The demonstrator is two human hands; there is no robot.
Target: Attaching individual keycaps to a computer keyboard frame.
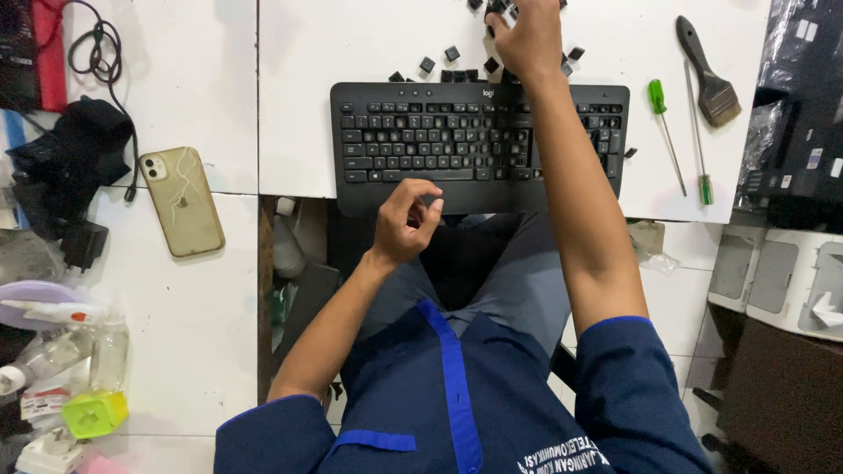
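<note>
loose black keycaps (452, 54) scattered on white surface (351, 53), just beyond black keyboard (479, 145). right hand (527, 35) reaching over keyboard into the pile, fingers curled among caps; whether pinching one, cannot tell. left hand (406, 224) at keyboard's near edge, fingers half curled, holding nothing visible. right of right hand: green screwdriver (667, 132), brush (707, 75). left of left hand: phone (183, 200).

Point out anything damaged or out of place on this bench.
Loose black keycaps lie scattered behind the black keyboard, where the right hand reaches; some keys look missing on its right side. The gold phone shows crack-like lines across its back. The left hand hovers nearby.
</note>
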